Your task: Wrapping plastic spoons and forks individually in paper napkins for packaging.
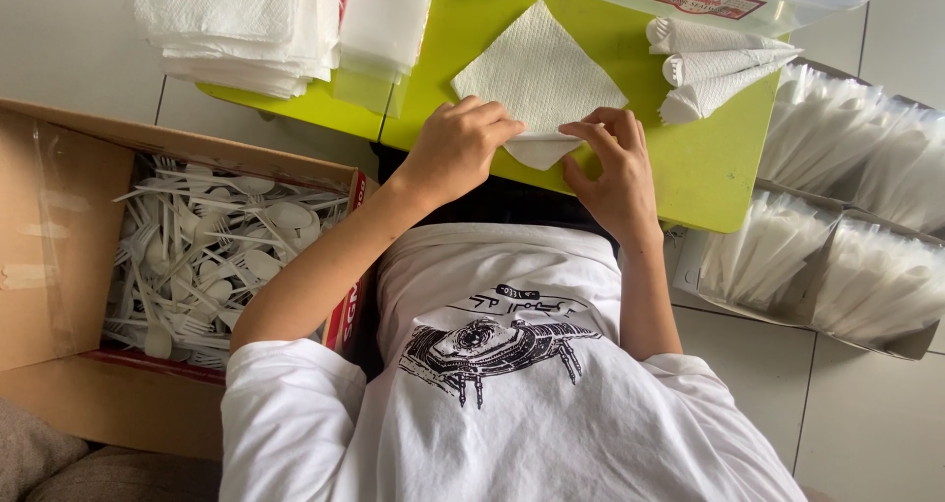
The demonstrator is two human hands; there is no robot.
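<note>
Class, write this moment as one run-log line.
left hand: holds near corner of white napkin | right hand: pinches same corner | surface: green table | nearby: rolled napkins, box of plastic cutlery

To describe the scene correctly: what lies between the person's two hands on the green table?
The white napkin, its near corner folded, between left hand and right hand; head view.
</note>
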